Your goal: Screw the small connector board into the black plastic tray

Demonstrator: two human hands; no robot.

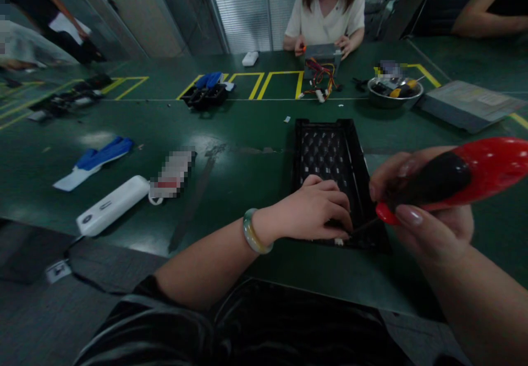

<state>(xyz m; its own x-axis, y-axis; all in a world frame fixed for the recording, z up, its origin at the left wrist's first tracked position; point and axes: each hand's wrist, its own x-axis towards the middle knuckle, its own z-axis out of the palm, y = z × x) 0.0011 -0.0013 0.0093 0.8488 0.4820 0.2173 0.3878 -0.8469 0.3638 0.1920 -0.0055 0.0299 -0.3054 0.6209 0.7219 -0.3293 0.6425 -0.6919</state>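
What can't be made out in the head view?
All head view:
- Tip of the red-and-black screwdriver: hidden at the left hand's fingers.
- Screwdriver's butt end: cut off by the right edge.
- Part of the black tray's floor: covered by the left hand.
- Object atop the steel bowl: pixelated.
- Flat item left of the tray: pixelated.

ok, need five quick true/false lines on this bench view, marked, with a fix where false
1. The right hand holds a red-and-black tool. True.
2. The left wrist is bare. False: a bracelet circles it.
3. The left hand is over the black panel. True.
4. The black panel stands upright on one edge. False: it lies on the green table.
5. The metal bowl holds several items. True.
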